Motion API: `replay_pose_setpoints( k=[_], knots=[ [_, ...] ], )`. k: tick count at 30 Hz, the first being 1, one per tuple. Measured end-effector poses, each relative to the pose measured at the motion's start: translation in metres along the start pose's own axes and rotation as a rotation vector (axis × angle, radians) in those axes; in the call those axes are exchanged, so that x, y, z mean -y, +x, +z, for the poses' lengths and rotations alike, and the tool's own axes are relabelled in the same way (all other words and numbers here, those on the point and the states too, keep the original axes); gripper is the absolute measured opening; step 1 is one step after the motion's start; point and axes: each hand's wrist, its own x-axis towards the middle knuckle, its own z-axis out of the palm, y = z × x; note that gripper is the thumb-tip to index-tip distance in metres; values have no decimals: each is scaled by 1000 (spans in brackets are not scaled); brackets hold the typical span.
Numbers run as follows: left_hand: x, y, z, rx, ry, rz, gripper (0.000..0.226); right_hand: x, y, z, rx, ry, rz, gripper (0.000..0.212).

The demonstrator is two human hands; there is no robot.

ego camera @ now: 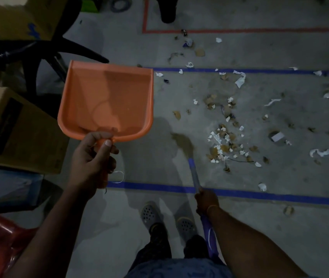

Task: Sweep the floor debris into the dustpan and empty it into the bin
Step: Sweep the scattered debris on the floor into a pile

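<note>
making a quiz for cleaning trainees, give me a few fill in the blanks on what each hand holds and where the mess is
1. The left hand grips the handle of an ____ dustpan.
2. The right hand holds the purple handle of a ____, its bristles on the floor.
3. The paper scraps and dry leaves lie on the floor, none yet in the ____.
4. The stripes of tape nearest the feet are ____.

Missing words: orange; broom; dustpan; blue
</note>
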Motion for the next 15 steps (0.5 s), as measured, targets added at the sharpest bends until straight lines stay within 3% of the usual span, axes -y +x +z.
replay_pose_setpoints(
  k=[3,8,13,15],
  knots=[
    [-3,14,-20,-13,-30,11,9,38,-17,-5,-75,44,-60,24],
    [-11,42,-49,-24,-17,40,10,108,-9,-5,-92,-119,-218,42],
    [-16,68,-69,9,-49,25,16,165,24,-1,-5,-128,-171,36],
    [-16,84,-76,24,-63,13,9,179,40,-3,-33,-138,-128,37]
  ],
)
